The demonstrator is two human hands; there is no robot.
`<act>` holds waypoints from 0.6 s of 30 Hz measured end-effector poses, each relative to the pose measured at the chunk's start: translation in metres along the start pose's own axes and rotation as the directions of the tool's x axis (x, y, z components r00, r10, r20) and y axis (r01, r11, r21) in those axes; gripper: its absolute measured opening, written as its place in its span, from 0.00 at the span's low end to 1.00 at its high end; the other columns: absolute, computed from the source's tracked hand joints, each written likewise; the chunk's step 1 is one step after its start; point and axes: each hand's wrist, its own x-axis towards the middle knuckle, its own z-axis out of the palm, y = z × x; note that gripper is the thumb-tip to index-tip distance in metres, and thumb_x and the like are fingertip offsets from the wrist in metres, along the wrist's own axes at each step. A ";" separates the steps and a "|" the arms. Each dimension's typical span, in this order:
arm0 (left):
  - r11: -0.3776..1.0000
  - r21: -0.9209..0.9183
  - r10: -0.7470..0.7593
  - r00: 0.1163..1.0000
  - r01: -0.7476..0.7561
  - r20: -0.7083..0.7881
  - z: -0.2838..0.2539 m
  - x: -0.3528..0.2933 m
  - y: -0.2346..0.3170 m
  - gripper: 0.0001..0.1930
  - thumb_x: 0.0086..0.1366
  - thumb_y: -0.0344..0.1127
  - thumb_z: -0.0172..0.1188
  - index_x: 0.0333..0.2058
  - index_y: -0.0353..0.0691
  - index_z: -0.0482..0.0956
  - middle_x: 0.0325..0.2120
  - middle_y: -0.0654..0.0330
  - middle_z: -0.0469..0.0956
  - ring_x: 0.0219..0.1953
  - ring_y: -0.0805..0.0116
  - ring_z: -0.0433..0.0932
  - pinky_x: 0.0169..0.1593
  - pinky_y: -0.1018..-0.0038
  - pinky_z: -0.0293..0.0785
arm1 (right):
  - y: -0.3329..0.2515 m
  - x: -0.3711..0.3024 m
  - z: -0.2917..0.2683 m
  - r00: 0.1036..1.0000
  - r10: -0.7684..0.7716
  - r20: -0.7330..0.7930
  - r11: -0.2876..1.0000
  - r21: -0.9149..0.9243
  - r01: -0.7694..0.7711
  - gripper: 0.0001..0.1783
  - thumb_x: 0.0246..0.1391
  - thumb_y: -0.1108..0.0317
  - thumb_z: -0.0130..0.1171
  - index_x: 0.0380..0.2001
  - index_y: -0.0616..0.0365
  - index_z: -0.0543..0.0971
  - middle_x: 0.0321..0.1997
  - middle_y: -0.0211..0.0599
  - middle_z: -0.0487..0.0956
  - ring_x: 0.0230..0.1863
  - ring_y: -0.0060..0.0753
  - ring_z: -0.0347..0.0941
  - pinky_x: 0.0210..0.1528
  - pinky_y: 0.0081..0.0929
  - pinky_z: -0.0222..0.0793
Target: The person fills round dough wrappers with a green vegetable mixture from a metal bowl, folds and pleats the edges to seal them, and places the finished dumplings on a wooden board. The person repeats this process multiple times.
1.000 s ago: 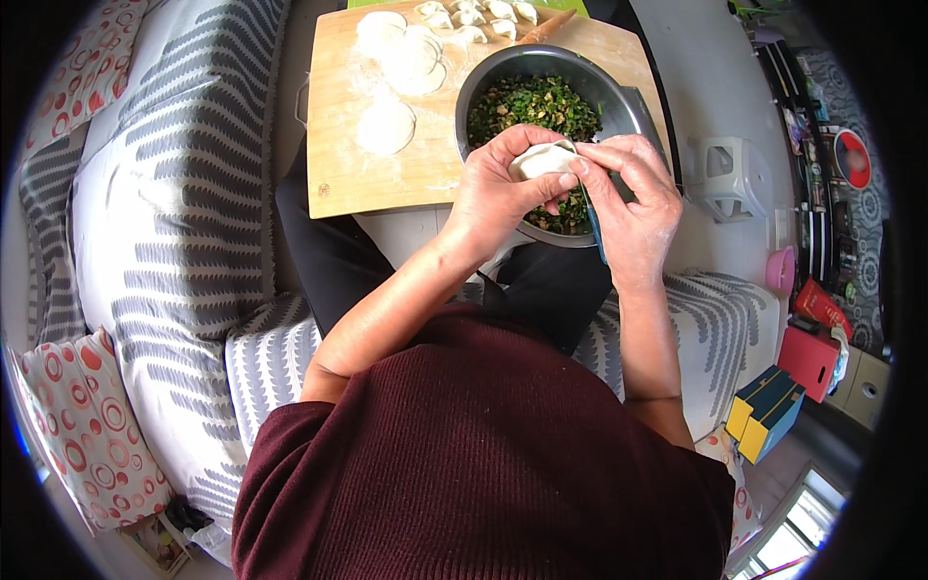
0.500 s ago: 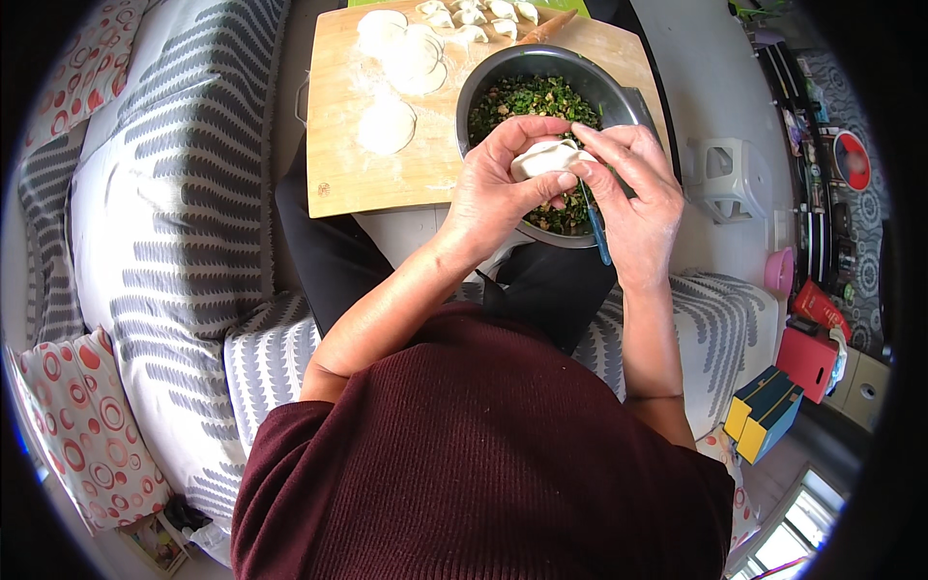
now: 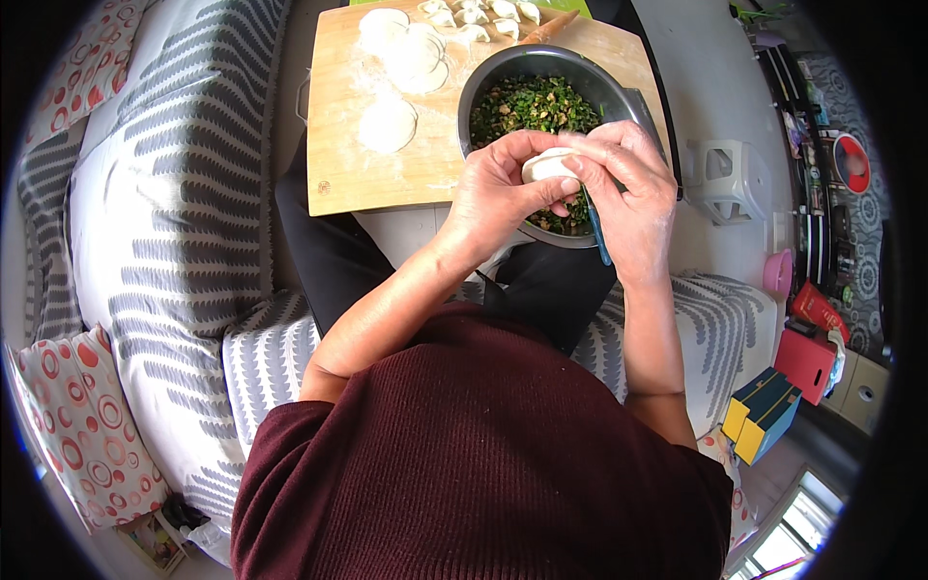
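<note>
A white folded dumpling (image 3: 547,168) is pinched between my two hands above the near part of a dark metal bowl (image 3: 471,94). My left hand (image 3: 491,188) wraps it from the left, thumb along its near side. The fingers and thumb of my right hand (image 3: 628,184) press its right edge. Chopped green filling (image 3: 535,104) with brownish bits fills the bowl. A blue-handled utensil (image 3: 599,232) leans out over the bowl's near rim; its other end is hidden. Left of the bowl, round dough wrappers (image 3: 414,60) overlap in a pile, with a single wrapper (image 3: 388,126) nearer me.
The wooden board (image 3: 353,184) is dusted with flour. Several finished dumplings (image 3: 472,14) and a wooden rolling pin (image 3: 551,27) lie at its far side. A white plastic stool (image 3: 725,179) stands to the right. Striped covers drape the sofa (image 3: 184,242).
The fingers of my right hand have closed in over the dumpling's right edge, covering more of it. Both hands have shifted slightly; the bowl and board stay put.
</note>
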 end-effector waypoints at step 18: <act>0.993 0.102 0.057 0.998 -0.055 -0.010 0.005 -0.006 0.013 0.30 0.74 0.54 0.37 0.57 0.32 0.69 0.30 0.62 0.78 0.24 0.79 0.73 0.27 0.85 0.71 | -0.002 0.001 0.013 0.927 0.340 0.159 0.788 0.490 -0.373 0.09 0.56 0.69 0.62 0.36 0.63 0.81 0.38 0.32 0.76 0.37 0.20 0.73 0.38 0.18 0.68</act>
